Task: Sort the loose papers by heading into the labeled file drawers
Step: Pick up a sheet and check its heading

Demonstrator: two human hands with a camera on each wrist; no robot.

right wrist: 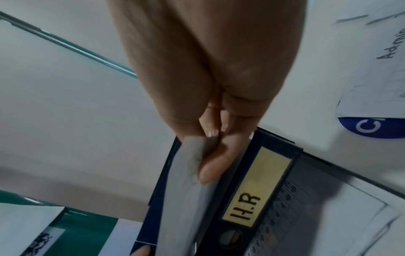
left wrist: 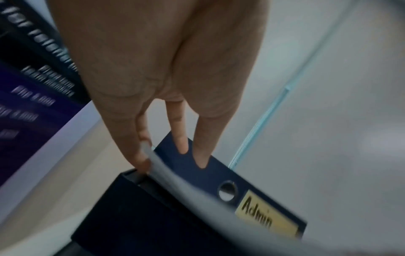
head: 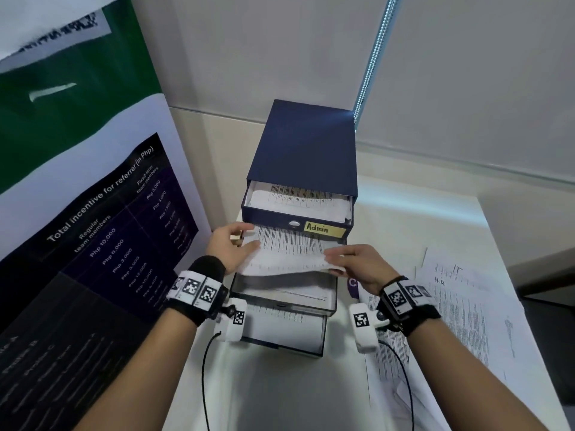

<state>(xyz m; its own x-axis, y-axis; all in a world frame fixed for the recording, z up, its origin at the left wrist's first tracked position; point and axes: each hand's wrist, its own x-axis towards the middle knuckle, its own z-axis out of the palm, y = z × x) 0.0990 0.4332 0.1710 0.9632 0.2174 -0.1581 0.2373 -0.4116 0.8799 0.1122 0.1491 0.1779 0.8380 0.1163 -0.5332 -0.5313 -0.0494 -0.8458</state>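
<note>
Together, both hands hold one printed sheet (head: 289, 253) level in front of a dark blue drawer unit (head: 306, 150). The left hand (head: 231, 247) pinches the sheet's left edge between thumb and fingers; its other fingers point straight at the top drawer (head: 297, 202). The right hand (head: 357, 264) pinches the sheet's near right corner, thumb on top and fingertips curled under. Just beyond the fingertips, the top drawer, labelled "Admin", stands pulled out with papers inside. Below the sheet, two lower drawers are pulled out further; the right wrist view shows an "H.R" label (right wrist: 255, 188) on one. Right of the right hand, loose papers (head: 466, 309) lie spread on the white table (head: 280, 393). Left of the left hand stands a poster (head: 87, 213).
</note>
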